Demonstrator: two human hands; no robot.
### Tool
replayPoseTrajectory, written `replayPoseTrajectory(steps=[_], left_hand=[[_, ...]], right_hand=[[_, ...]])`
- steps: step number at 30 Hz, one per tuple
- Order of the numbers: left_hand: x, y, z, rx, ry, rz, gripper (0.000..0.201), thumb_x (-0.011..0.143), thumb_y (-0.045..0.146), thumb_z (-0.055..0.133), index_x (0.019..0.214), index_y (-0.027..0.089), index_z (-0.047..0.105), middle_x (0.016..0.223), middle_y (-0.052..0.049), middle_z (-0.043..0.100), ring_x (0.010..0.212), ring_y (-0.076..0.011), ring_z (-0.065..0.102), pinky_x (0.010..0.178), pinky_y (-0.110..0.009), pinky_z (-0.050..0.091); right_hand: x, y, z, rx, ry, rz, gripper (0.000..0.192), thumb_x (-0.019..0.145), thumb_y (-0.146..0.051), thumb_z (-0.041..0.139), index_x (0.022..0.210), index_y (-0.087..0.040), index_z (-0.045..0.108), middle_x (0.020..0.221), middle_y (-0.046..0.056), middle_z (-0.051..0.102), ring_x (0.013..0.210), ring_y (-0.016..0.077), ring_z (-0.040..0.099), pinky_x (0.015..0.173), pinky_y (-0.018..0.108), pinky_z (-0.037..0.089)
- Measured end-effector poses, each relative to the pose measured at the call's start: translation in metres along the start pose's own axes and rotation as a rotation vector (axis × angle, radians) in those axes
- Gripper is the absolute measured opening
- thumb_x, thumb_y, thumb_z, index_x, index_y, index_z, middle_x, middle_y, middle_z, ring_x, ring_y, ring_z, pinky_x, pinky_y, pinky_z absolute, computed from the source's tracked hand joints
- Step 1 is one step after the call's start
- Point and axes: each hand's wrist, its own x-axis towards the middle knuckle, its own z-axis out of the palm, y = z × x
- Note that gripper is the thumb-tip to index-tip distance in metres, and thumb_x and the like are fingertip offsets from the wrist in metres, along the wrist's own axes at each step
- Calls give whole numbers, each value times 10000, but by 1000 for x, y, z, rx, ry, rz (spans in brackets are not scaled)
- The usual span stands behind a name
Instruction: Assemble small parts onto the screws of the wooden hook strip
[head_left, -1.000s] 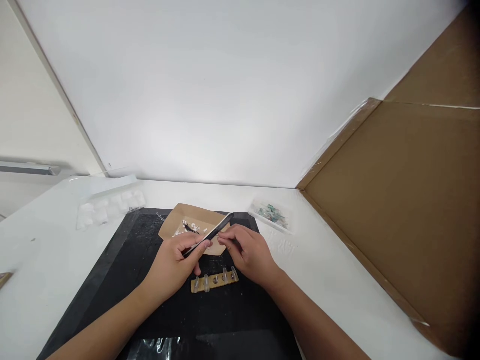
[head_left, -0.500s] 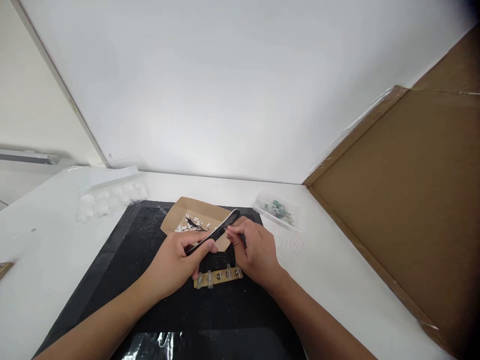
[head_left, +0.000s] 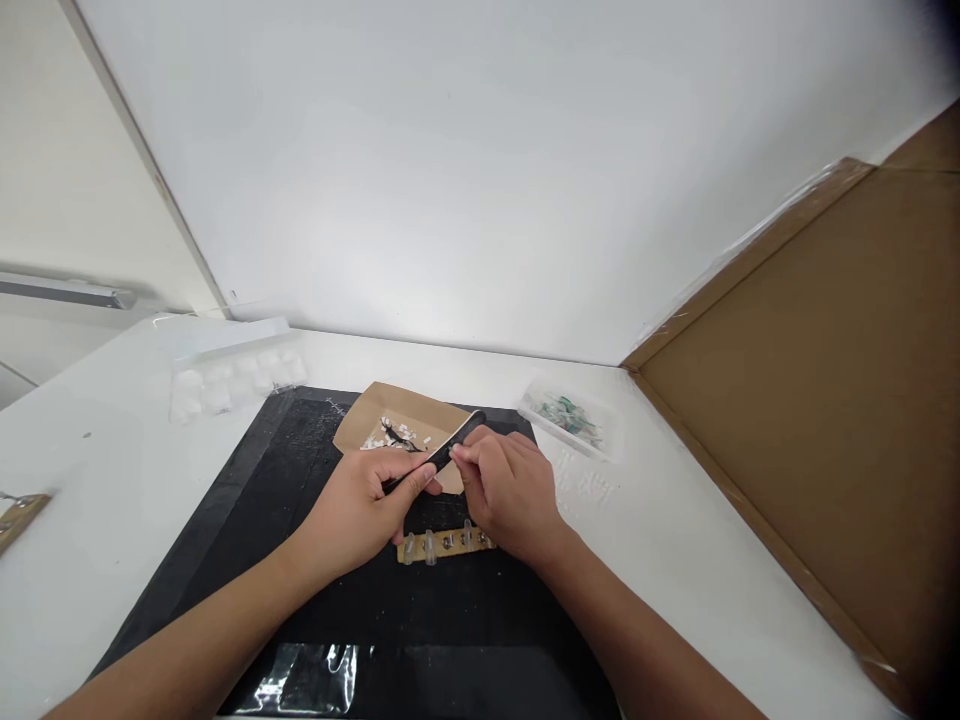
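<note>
Left hand (head_left: 360,510) fingers pinch slim black nail file (head_left: 439,458); right hand (head_left: 510,490) fingers clamp something too small to identify against it, above tan strip of clear nail tips (head_left: 446,543). Short, steady strokes advisable.

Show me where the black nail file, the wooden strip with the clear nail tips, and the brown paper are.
black nail file (head_left: 457,443), head view, on its upper half.
wooden strip (head_left: 448,542), head view, on its middle.
brown paper (head_left: 367,415), head view, on its bare left part.
</note>
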Motion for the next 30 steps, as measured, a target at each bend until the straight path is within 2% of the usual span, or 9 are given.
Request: replayPoseTrajectory(steps=[6, 8, 11, 14, 17, 20, 23, 28, 30], left_hand=[[-2, -1, 1, 14, 20, -33, 425, 1003, 523, 582, 827, 203, 800, 795, 11, 796, 368, -80, 576, 467, -221, 479], [-2, 0, 2, 25, 13, -21, 429, 1008, 506, 575, 803, 201, 795, 722, 18, 771, 350, -81, 557, 447, -218, 463], [-3, 3, 3, 53, 48, 41, 392, 1018, 449, 571, 811, 214, 807, 485, 56, 625, 335, -96, 532, 481, -219, 469], [-4, 6, 1, 75, 84, 87, 355, 1019, 402, 577, 824, 226, 815, 412, 71, 560, 334, -103, 514, 480, -221, 446], [-3, 6, 0, 71, 87, 86, 347, 1015, 385, 583, 805, 225, 808, 457, 61, 607, 339, -98, 493, 448, -223, 404], [-1, 4, -1, 56, 87, 74, 350, 1012, 398, 588, 805, 228, 813, 519, 50, 663, 341, -92, 473, 451, -227, 405], [-1, 2, 0, 45, 79, 75, 364, 1010, 418, 591, 789, 228, 809, 549, 39, 685, 350, -93, 468, 437, -229, 386], [0, 0, 0, 9, 91, 75, 353, 1002, 433, 605, 819, 231, 829, 648, 13, 752, 444, -118, 569, 435, -223, 389], [1, 0, 0, 17, 105, 79, 348, 993, 424, 615, 804, 225, 830, 737, 0, 791, 489, -120, 606, 451, -221, 409]], right_hand=[[4, 5, 0, -35, -25, -5, 286, 1082, -181, 534, 821, -246, 436, 718, 7, 655, 595, 175, 511, 631, 339, 335], [4, 7, -3, -17, -55, -25, 289, 1081, -182, 529, 817, -246, 431, 709, 0, 654, 582, 172, 505, 630, 337, 334], [6, 9, -7, -30, -16, 43, 250, 1075, -174, 542, 850, -239, 452, 776, 10, 697, 585, 168, 513, 643, 337, 334], [6, 7, -8, -1, -15, 34, 251, 1066, -162, 555, 854, -238, 445, 789, 12, 698, 601, 166, 534, 653, 338, 334], [5, 5, -4, 35, -60, -55, 286, 1066, -155, 554, 828, -244, 421, 711, -9, 652, 586, 164, 527, 650, 340, 325], [4, 5, 0, 5, -17, 15, 273, 1073, -162, 544, 838, -243, 429, 730, 2, 666, 583, 166, 529, 657, 348, 329], [4, 6, 0, 62, -66, -36, 274, 1075, -167, 527, 836, -244, 421, 744, 2, 681, 598, 164, 560, 668, 350, 341], [6, 7, -2, 18, -20, 23, 265, 1068, -165, 544, 841, -239, 431, 750, -2, 695, 579, 160, 564, 678, 355, 336], [6, 6, -1, 40, -42, -20, 270, 1068, -162, 531, 833, -241, 424, 740, -2, 688, 577, 161, 561, 669, 354, 330]])
